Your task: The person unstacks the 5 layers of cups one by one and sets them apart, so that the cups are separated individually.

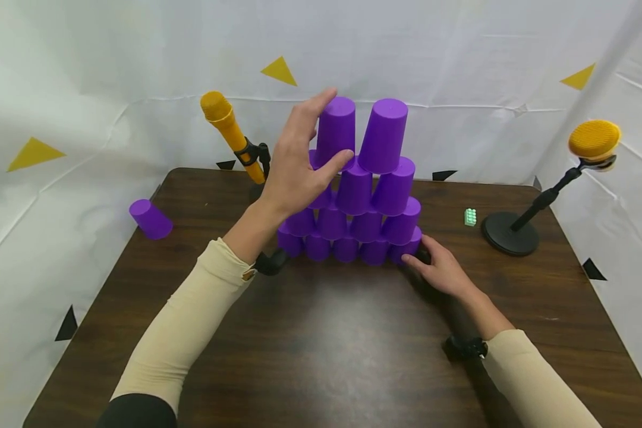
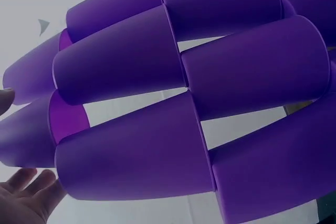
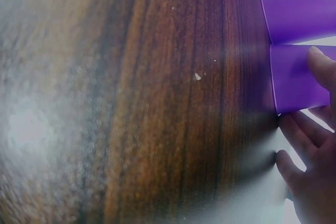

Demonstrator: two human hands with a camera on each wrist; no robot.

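Note:
Purple cups (image 1: 355,189) stand upside down in a stepped stack, two of them on top. My left hand (image 1: 294,160) is spread around the top left cup (image 1: 336,128), with its thumb across the front and its fingers at the left side. In the left wrist view this cup (image 2: 26,135) sits between thumb and fingers (image 2: 39,187); contact is hard to tell. The other top cup (image 1: 385,135) leans slightly. Low at the right end, my right hand (image 1: 441,267) holds the bottom corner cup (image 3: 299,77), thumb on its front and fingers along its outer side.
A loose purple cup (image 1: 151,219) lies at the table's left edge. A yellow microphone (image 1: 230,128) on a stand is behind my left forearm. To the right are a small green block (image 1: 470,217) and a yellow round-headed stand (image 1: 519,232) on the brown table (image 1: 326,345).

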